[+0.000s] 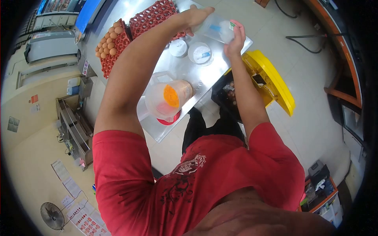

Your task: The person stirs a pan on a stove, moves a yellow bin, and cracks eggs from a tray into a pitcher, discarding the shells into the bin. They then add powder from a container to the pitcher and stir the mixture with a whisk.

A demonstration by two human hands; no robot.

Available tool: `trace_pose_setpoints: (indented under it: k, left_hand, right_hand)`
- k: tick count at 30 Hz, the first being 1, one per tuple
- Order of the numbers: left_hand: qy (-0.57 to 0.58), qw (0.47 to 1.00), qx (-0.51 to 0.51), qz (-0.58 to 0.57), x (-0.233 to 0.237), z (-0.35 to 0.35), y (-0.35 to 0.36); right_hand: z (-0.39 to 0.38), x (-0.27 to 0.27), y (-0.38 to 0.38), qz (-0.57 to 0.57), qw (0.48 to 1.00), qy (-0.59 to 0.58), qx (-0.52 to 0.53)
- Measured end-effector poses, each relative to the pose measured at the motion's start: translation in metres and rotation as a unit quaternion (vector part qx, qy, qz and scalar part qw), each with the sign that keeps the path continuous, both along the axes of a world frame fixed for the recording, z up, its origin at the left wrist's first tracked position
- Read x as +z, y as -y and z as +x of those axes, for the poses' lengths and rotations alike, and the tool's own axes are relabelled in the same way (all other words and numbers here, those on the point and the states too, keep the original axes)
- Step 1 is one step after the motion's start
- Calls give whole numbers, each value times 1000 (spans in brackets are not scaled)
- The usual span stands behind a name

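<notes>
A clear plastic container (215, 28) with a blue mark is tilted above the far right end of the metal table (159, 128). My left hand (198, 17) is on its left side, and my right hand (235, 38) grips its right end. Below them on the table stand a white round tub or lid (178, 48) and a clear round tub (201, 54) with a blue-marked label. Nearer my body is a large translucent jug (155, 98) with orange liquid (171, 96) inside. A red round item (170, 120) shows partly under the jug.
Brown eggs (107, 45) sit on red trays at the left, beside an eggless red tray stack (151, 19). Right of the table is a black bin (220, 94) with a yellow lid (271, 78); eggshells seem to lie inside. A fan (52, 216) is at the lower left.
</notes>
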State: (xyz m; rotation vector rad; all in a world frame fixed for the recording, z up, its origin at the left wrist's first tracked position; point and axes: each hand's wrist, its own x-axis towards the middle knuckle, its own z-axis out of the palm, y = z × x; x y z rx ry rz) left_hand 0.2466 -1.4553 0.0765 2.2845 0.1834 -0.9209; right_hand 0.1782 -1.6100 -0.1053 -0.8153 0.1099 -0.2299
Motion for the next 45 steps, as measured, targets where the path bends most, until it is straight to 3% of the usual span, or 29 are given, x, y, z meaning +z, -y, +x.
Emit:
trace_pose_setpoints:
  k: [2, 5, 7, 9, 11, 13, 14, 17, 20, 22, 23, 24, 29, 32, 35, 38, 42, 45]
  left_hand:
    - [84, 994, 68, -32, -11, -6, 0]
    - [52, 992, 110, -37, 11, -6, -7]
    - [87, 989, -13, 121, -14, 10, -33]
    - [146, 942, -152, 261, -54, 8, -51]
    - [157, 927, -202, 275, -82, -6, -60]
    - [158, 919, -218, 289, -81, -9, -61]
    - [226, 905, -266, 242, -77, -8, -65]
    - [399, 841, -359, 74, 6, -39, -49]
    - [388, 857, -321, -108, 71, -88, -25]
    - [467, 833, -220, -199, 84, -128, -27]
    - [539, 803, -201, -158, 99, -147, -28]
    - [561, 793, -179, -155, 114, -166, -33]
    - [674, 732, -65, -73, 145, -261, -81]
    - [697, 716, -32, -10, 127, -319, -113]
    - [691, 717, -4, 90, 117, -367, -131]
    - [670, 736, 26, 96, 105, -410, -137]
    - [612, 782, 23, 112, 103, -449, -141]
    - [587, 805, 28, 88, 98, -467, -154]
  right_hand:
    - [-3, 5, 3, 60, 998, -32, -8]
    - [2, -4, 14, 204, 975, -87, -11]
    - [-5, -7, 29, 275, 956, -95, 39]
    - [-15, -1, 37, 267, 954, -121, 63]
    - [-19, 6, 45, 263, 953, -122, 84]
    - [-25, 12, 47, 268, 952, -108, 105]
    - [-28, 15, 48, 265, 951, -101, 120]
    - [-33, 56, 42, 254, 948, -71, 180]
    - [-47, 126, 19, 220, 943, -40, 244]
    - [-70, 176, -6, 171, 945, -51, 274]
    - [-84, 194, -17, 171, 943, -24, 284]
    - [-84, 178, -33, 162, 940, 33, 297]
    - [-97, 245, -32, -143, 934, 208, 251]
    - [-127, 295, -27, -294, 855, 345, 251]
    - [-160, 333, -40, -453, 684, 545, 176]
    - [-193, 341, -62, -595, 472, 613, 218]
    - [-232, 340, -108, -712, 271, 569, 310]
    - [-247, 331, -131, -712, 228, 585, 314]
